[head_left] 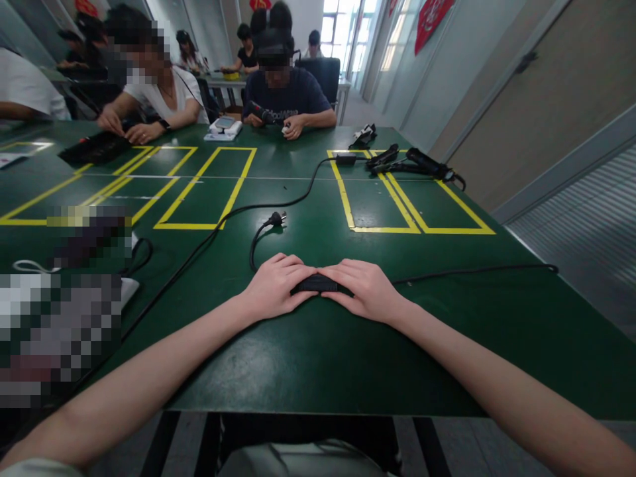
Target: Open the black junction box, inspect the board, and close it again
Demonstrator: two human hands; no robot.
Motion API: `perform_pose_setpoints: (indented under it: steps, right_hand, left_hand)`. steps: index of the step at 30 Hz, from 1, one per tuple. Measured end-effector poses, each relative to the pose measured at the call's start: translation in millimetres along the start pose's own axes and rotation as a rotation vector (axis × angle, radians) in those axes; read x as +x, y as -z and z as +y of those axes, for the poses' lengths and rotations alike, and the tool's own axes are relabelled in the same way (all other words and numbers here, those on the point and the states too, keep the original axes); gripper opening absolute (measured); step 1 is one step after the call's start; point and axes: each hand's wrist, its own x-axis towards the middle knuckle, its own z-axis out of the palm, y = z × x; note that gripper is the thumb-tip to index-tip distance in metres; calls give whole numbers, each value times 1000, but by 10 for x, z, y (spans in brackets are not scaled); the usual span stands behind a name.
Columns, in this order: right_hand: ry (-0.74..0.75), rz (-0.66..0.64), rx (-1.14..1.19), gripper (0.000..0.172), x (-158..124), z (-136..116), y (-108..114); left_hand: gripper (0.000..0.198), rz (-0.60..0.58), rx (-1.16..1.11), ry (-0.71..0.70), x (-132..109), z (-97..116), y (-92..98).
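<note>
Power adapter (pixel 317 284), a small black block, lies flat on the green table (pixel 318 358) near its front edge. We rest our left hand (pixel 276 286) and right hand (pixel 365 289) over its two ends, fingers together and curled loosely onto it, fingertips nearly meeting. Its plug (pixel 276 218) lies just beyond.

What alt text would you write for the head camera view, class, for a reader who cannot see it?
Both hands, left hand and right hand, rest over a small black adapter on a green table. Its cable ends in a plug; people sit opposite.
</note>
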Motion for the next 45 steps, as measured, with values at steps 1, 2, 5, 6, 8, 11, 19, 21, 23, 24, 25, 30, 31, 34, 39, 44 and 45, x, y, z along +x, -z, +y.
perform_pose_setpoints:
  steps: [1, 2, 5, 6, 8, 11, 19, 21, 23, 24, 25, 30, 31, 34, 39, 44, 45]
  right_hand:
    - [11, 8, -27, 33, -1, -5, 4]
    - [22, 16, -53, 32, -3, -10, 7]
    - [48, 39, -120, 30, -13, -25, 15]
    - [51, 46, -136, 30, -17, -27, 18]
    - [53, 54, -156, 31, -27, -19, 27]
    - [53, 49, -149, 32, -39, 17, 47]
    - [-91, -105, 26, 37, -49, 51, 55]
    - [-147, -130, 87, 36, -49, 39, 47]
    - [-184, -115, 132, 33, -49, 30, 43]
    - [-196, -103, 146, 32, -48, 28, 43]
    - [-204, -95, 153, 33, -47, 27, 44]
    - [-194, -138, 108, 36, -37, 22, 40]
    - [-182, -156, 92, 40, -37, 16, 38]
    - [-126, -188, 17, 48, -44, -6, 38]
    - [-259, -5, 46, 46, -56, 103, 127]
    - [-746, 484, 151, 50, -172, 651, 467]
    - [-830, 578, 169, 54, -232, 794, 567]
  left_hand:
    - [48, -1, -7, 27, 4, 6, 5]
    - [55, -9, -19, 62, 11, 13, 13]
    - [58, -85, -112, 190, 49, 49, 51]
    - [52, -117, -157, 244, 68, 66, 68]
    - [48, -156, -227, 388, 110, 103, 101]
    - [49, -235, -342, 539, 156, 138, 133]
    - [44, -65, -356, 452, 74, 77, 43]
    - [46, -42, -236, 325, 65, 66, 30]
    - [47, -34, -161, 235, 67, 63, 36]
    - [48, -33, -141, 218, 69, 64, 43]
    - [49, -32, -130, 213, 71, 64, 52]
    - [43, -45, -124, 203, 58, 54, 57]
    - [43, -44, -124, 199, 53, 49, 49]
    - [44, -12, -134, 204, 42, 44, 36]
    - [44, 194, -60, 105, 16, 71, 114]
    - [39, 224, -20, -11, -32, 58, 149]
    - [36, 198, -40, -27, -37, 51, 135]
